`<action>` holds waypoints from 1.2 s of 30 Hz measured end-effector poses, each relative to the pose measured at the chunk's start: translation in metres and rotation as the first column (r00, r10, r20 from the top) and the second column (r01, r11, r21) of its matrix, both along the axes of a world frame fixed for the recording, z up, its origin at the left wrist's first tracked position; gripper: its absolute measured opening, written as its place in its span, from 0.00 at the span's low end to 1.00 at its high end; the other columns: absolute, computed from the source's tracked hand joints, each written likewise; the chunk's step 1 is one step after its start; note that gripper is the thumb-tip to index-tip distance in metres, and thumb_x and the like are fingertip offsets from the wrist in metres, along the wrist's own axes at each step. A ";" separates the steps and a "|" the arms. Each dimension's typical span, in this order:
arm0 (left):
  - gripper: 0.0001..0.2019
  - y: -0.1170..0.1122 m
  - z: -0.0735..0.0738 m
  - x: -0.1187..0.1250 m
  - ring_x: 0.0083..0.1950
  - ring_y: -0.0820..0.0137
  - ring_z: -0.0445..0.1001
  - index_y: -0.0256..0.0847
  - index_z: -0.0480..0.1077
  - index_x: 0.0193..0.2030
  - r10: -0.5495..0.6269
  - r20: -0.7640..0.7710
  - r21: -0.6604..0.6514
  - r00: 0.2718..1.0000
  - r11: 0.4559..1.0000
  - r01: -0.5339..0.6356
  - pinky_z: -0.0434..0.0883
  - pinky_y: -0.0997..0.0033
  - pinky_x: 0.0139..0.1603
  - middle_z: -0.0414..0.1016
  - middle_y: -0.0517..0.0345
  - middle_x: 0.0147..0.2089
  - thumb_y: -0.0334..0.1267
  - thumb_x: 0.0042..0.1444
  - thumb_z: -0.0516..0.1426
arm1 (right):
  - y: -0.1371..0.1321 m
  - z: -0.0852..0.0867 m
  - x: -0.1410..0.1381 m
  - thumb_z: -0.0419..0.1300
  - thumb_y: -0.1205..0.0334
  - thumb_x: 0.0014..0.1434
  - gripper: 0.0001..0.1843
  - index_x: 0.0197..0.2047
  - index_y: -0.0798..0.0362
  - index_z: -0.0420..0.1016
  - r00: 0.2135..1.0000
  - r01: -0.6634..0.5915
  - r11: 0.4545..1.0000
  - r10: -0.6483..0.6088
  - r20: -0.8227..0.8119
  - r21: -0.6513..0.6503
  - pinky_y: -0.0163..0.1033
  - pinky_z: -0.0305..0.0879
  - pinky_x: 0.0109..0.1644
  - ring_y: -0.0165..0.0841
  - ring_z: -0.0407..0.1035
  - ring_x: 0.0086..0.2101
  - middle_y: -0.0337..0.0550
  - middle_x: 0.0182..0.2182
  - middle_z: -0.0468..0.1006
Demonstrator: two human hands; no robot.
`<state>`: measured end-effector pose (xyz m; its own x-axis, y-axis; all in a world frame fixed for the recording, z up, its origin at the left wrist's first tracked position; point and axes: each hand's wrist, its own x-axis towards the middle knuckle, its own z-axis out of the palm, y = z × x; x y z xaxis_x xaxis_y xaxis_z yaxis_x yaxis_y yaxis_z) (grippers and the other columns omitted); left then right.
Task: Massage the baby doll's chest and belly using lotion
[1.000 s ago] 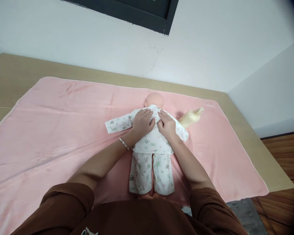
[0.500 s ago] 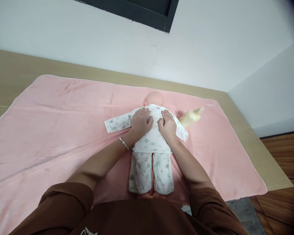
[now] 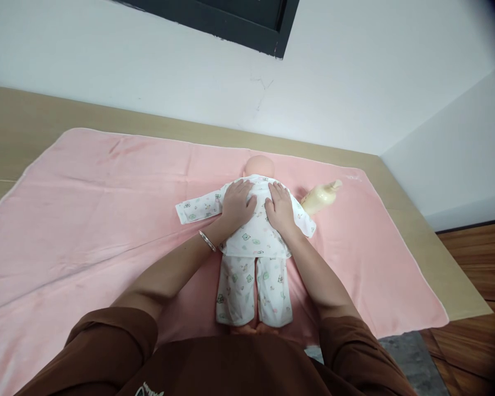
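A baby doll [image 3: 259, 165] lies on the pink blanket [image 3: 119, 192] with its bald head away from me and its face out of sight. It wears a white printed top [image 3: 253, 242] and matching trousers [image 3: 235, 291]. Across the left side of its upper back rests my left hand [image 3: 237, 203], fingers stretched out, with a silver bangle [image 3: 207, 241] at the wrist. My right hand [image 3: 280, 208] lies flat on the right side of the back, fingers extended, thumb toward the middle. Neither hand grips anything.
A pale yellow pump bottle [image 3: 319, 198] lies on its side to the right of the doll. The blanket covers much of a wooden table [image 3: 334, 151], which meets a white wall [image 3: 181, 82]. A dark frame [image 3: 247, 33] hangs above. Wooden panelling [image 3: 478, 264] shows at the right.
My right hand has shifted slightly up and left on the doll's back, its fingers a little straighter. The left hand has barely moved. The doll and bottle stay in place.
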<state>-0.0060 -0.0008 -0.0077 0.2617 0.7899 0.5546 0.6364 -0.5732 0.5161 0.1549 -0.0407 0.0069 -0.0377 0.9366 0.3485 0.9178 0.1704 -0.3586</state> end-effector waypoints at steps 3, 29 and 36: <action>0.20 -0.002 0.001 0.000 0.66 0.57 0.65 0.38 0.68 0.57 0.014 -0.013 0.019 1.000 1.000 -0.014 0.59 0.49 0.69 0.72 0.47 0.60 0.38 0.60 0.50 | -0.002 0.001 -0.002 0.45 0.61 0.64 0.29 0.66 0.60 0.60 1.000 0.009 1.000 -0.009 -0.005 0.024 0.59 0.44 0.70 0.45 0.52 0.66 0.56 0.65 0.62; 0.08 -0.002 0.000 -0.002 0.47 0.59 0.73 0.41 0.73 0.38 -0.003 -0.029 0.172 1.000 0.985 0.008 0.69 0.55 0.51 0.77 0.51 0.39 0.37 0.60 0.53 | -0.009 -0.014 -0.004 0.51 0.62 0.61 0.17 0.46 0.54 0.79 0.992 0.109 0.942 -0.082 -0.098 0.316 0.50 0.66 0.61 0.41 0.72 0.53 0.50 0.47 0.81; 0.13 -0.001 -0.002 0.000 0.56 0.59 0.71 0.40 0.72 0.50 -0.001 -0.017 0.145 1.000 0.989 0.004 0.66 0.54 0.60 0.76 0.48 0.52 0.36 0.60 0.52 | -0.006 -0.005 -0.001 0.49 0.64 0.61 0.25 0.61 0.56 0.69 1.000 0.002 0.988 0.002 -0.031 0.157 0.55 0.55 0.68 0.43 0.60 0.63 0.50 0.62 0.69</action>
<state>-0.0056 -0.0016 -0.0098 0.2740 0.7007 0.6587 0.6427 -0.6430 0.4165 0.1543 -0.0464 0.0024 -0.0247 0.8700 0.4924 0.9068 0.2268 -0.3554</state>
